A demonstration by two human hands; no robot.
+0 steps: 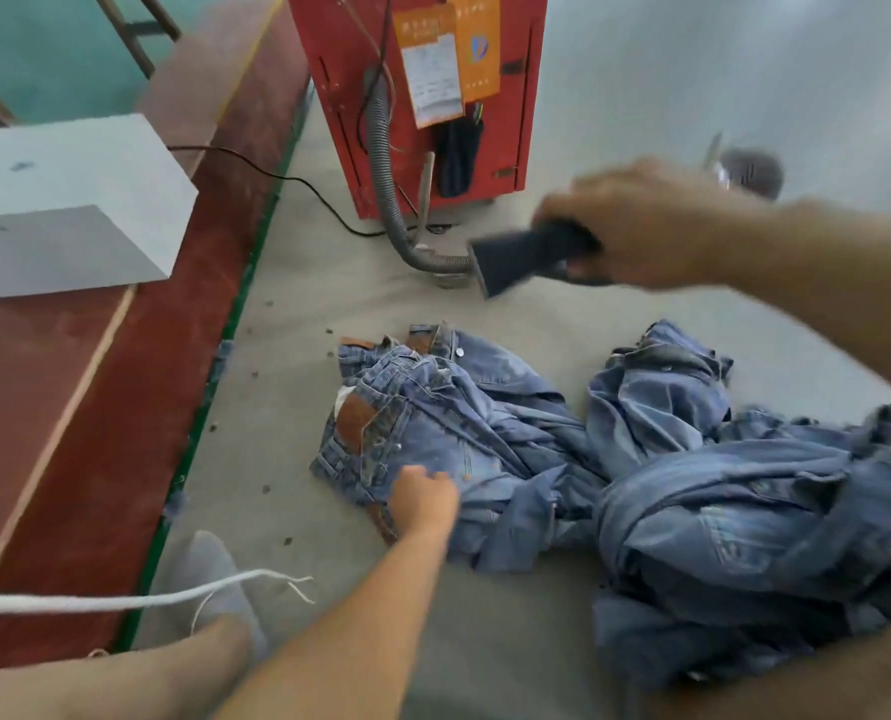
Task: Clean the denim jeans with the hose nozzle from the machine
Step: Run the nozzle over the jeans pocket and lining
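Note:
Crumpled blue denim jeans (448, 423) lie on the grey floor mat, waistband and brown leather patch toward the left. My left hand (425, 498) grips the near edge of the jeans at the waist. My right hand (635, 226) holds the dark flat hose nozzle (516, 259) in the air, above and beyond the jeans, its wide mouth pointing left. A grey ribbed hose (386, 168) curves down from the red machine (422, 96) toward the nozzle.
More denim (744, 511) is heaped at the right. A white box (64, 200) sits on the red floor at left. A black cable (277, 174) runs to the machine. My socked foot (209, 579) and a white cord (121, 600) are near left.

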